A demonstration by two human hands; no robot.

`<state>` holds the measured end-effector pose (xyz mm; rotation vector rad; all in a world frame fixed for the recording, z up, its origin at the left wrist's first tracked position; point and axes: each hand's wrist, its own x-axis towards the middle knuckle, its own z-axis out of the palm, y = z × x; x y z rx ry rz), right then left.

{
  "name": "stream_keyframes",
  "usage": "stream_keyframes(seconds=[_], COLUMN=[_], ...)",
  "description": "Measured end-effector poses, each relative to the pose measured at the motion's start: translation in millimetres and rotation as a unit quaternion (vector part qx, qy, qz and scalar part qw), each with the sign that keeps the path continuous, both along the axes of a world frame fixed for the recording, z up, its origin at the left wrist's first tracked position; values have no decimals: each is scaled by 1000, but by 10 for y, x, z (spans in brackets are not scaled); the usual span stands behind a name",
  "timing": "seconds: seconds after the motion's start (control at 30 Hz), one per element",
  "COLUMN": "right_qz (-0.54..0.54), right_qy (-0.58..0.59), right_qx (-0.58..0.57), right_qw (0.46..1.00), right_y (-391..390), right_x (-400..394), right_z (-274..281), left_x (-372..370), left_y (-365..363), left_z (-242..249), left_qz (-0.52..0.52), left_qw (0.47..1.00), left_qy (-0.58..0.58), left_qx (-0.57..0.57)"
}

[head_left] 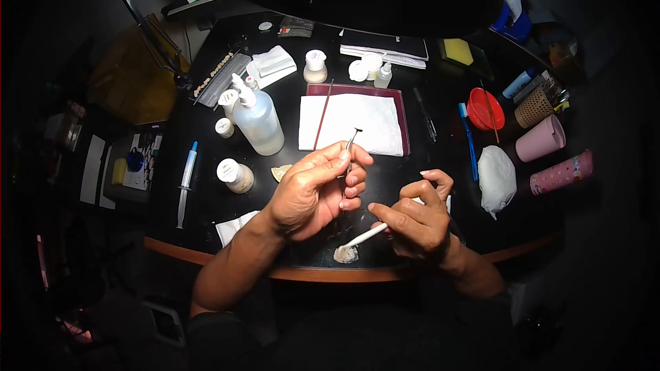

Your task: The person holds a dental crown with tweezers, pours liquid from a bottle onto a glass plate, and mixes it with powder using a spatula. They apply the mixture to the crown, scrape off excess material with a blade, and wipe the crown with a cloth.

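Observation:
My left hand (309, 189) is raised over the middle of the desk, thumb and fingers pinched on a slim metal tool (349, 145). At the tool's upper tip sits a small dark piece (357, 130), above a folded white tissue (371, 120) in this view. In my right hand (423, 223), lower and to the right, is a white pen-like tool (368, 235) slanting down to the left. Its tip is right at a small, rough whitish mound (346, 254) near the desk's front edge.
The tissue lies on a dark red tray (404, 113) with a thin brush (323, 117). Left stand a clear squeeze bottle (261, 124), a jar (235, 175) and a syringe (186, 185). Right are a red bowl (485, 110), a blue toothbrush (469, 141) and a pink cup (541, 139).

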<state>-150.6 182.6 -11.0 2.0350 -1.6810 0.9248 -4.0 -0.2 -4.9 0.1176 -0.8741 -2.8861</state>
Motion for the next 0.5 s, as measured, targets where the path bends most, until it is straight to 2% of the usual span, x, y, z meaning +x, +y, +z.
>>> stream_keyframes(seconds=[0.23,0.5], right_qz=[18,23], right_qy=[-29,-36], right_qx=[-20,-15], right_qw=[999,999], right_y=[-11,-10], right_x=[-29,-29], right_z=[-41,-25], left_x=[8,10], left_y=[-7,-14], left_z=[28,6], left_qz=[-54,-67], left_qw=[998,997], left_qy=[16,19], left_qx=[41,44])
